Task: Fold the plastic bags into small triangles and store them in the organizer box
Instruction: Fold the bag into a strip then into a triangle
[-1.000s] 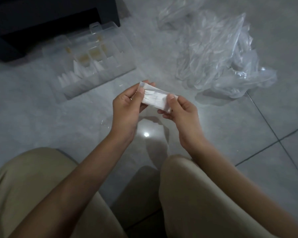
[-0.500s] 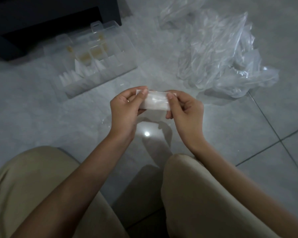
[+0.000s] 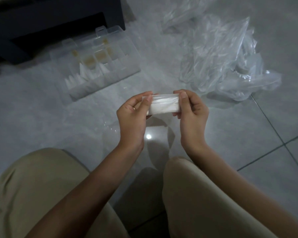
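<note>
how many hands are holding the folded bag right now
2. The left hand pinches the left end of the folded bag, and the right hand pinches its right end. Both are in full view, so none is hidden.

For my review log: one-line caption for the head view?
Left hand and right hand pinch a folded bag strip; organizer box and loose bags lie beyond.

Worn on the head, wide-angle, facing forward and steeply down onto glossy grey tiled floor (image 3: 248, 134); close over beige-trousered legs (image 3: 199, 194) at six o'clock, farther floor toward twelve.
</note>
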Tool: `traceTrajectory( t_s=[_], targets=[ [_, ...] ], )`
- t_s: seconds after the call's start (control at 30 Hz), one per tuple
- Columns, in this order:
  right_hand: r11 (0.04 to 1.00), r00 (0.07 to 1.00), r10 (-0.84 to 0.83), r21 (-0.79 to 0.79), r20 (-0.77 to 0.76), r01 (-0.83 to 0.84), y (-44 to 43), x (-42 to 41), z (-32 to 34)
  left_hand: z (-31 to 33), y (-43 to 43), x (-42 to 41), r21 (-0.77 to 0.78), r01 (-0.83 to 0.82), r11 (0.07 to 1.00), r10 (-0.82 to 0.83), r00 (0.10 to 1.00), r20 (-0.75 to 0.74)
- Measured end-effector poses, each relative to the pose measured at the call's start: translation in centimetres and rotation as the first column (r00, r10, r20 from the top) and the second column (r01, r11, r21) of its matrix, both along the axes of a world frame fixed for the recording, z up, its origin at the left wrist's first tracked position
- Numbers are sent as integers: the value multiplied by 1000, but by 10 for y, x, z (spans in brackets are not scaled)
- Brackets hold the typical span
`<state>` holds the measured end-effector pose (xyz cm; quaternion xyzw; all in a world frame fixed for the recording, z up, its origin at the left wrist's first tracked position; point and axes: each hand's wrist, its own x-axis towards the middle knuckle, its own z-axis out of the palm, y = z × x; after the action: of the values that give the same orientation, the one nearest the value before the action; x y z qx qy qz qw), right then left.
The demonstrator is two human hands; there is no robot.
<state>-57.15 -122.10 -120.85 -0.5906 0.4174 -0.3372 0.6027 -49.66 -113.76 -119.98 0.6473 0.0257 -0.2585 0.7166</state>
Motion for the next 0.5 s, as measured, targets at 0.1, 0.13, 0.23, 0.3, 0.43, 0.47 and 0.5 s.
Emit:
traceTrajectory(
  t_s=[0.1,0.13,0.23,0.3,0.43,0.47,0.5],
  targets=[
    [1000,1000,-9,-26,-9,9,0,-1,2,-1,1,-1,-10,-11,1000,11,1000,-22],
    [998,1000,-6,-60,-11,5,-1,-2,3,-1,2,-1,-13,-9,1000,9,1000,-25],
    [983,999,31,-183,-17,-34,-4,-3,7,-1,5,1,29,11,1000,-12,1000,29],
    [967,997,69,-242,-44,-77,-8,-4,8,-1,8,6,74,63,995,-69,995,75],
    [890,958,250,-357,-142,-285,-24,-4,8,-1,16,26,256,258,932,-327,903,278],
    [841,927,327,-391,-183,-374,-29,-4,9,0,19,31,347,364,864,-477,813,334],
    [779,888,397,-427,-231,-459,-33,-2,9,2,20,35,406,461,789,-601,715,356]
  ],
)
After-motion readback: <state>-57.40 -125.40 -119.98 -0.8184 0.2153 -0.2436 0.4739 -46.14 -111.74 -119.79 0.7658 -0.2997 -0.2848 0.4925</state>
